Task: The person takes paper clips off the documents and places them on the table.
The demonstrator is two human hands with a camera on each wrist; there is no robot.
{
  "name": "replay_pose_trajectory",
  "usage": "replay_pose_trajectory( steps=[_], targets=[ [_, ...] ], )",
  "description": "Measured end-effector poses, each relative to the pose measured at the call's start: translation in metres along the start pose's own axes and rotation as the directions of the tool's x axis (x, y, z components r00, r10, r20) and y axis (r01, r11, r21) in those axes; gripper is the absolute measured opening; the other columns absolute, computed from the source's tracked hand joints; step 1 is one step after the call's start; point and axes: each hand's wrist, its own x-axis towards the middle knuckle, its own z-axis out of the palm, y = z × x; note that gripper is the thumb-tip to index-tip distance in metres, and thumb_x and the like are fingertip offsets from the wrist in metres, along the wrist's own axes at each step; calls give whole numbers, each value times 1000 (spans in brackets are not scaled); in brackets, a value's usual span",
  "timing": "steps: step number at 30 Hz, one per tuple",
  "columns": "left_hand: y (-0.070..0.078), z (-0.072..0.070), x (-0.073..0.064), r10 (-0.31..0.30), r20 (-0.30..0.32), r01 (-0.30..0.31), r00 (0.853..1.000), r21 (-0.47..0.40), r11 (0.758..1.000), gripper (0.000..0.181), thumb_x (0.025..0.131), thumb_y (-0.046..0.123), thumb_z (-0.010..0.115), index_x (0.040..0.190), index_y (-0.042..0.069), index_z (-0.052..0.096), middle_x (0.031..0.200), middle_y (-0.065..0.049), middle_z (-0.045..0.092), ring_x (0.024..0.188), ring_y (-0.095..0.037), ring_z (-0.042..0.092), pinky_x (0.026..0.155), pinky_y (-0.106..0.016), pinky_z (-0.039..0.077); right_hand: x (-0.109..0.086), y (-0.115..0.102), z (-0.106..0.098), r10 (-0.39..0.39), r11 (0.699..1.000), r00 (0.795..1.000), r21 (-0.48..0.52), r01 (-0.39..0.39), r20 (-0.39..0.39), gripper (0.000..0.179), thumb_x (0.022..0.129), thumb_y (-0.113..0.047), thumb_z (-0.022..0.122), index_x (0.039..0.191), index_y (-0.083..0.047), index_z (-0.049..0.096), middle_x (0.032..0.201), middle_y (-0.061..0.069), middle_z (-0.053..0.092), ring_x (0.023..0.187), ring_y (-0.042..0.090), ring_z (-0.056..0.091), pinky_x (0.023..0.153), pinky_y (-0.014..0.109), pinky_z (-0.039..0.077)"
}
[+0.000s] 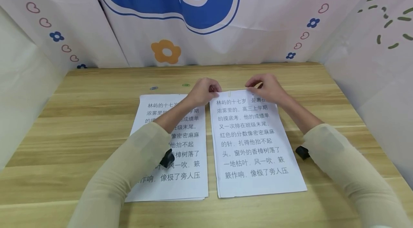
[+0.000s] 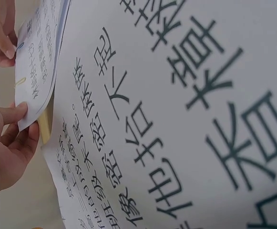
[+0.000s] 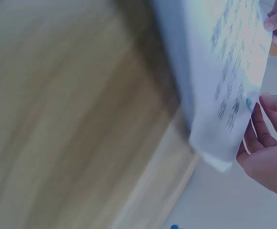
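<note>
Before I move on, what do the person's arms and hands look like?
The cream fabric left sleeve and matching cream fabric right sleeve are plain, lightly creased and end short of the wrists. A small black left attachment and small black right attachment show near the sleeve ends; I see no cables. The left hand and right hand are gloveless.

Left papers (image 1: 189,145) lie beside right papers (image 1: 253,145) (two clips (image 1: 229,94), apparently, on the latter).

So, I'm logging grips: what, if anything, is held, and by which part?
The right-hand paper stack: left hand pinches its top-left corner, right hand holds its top edge near its blue clip.
</note>
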Motion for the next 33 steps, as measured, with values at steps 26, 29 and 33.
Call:
replay_pose_trajectory(
  steps=[26,29,33],
  targets=[
    [1,-2,-1,14,-1,-14,1000,8,1000,12,95,-8,66,102,0,73,95,-11,67,89,-23,60,82,-28,51,25,-26,26,-81,997,983,11,80,164,12,99,-3,66,103,3,76,97,15,73,88,26,64,76,29,51],
    [2,-1,-1,13,0,-13,1000,10,1000,12,95,-7,66,102,0,73,95,-11,67,90,-23,60,82,-28,51,25,-25,26,-65,998,982,22,62,175,12,99,-1,65,104,4,76,97,16,73,88,26,64,75,28,51],
    [2,-1,-1,11,0,-11,1000,13,1000,12,96,-7,66,102,0,73,95,-11,67,89,-23,60,81,-28,51,25,-24,27,-70,997,982,35,64,178,13,99,-2,65,104,4,75,98,17,73,89,26,63,76,29,51]
  ],
)
